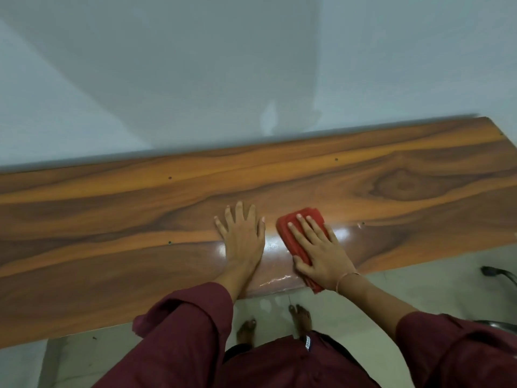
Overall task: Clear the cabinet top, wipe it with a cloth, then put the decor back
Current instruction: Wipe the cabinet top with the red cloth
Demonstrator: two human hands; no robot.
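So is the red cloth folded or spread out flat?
Folded. The red cloth shows stacked layers along its edge, a compact pad under the right hand on the cabinet top.

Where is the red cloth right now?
In the head view, the red cloth lies flat on the wooden cabinet top, right of centre near its front edge, pressed under the right hand, with the left hand flat beside it.

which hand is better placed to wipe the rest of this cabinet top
Right. The right hand lies flat on the red cloth, pressing it to the cabinet top. The left hand rests bare on the wood and would first need to take the cloth.
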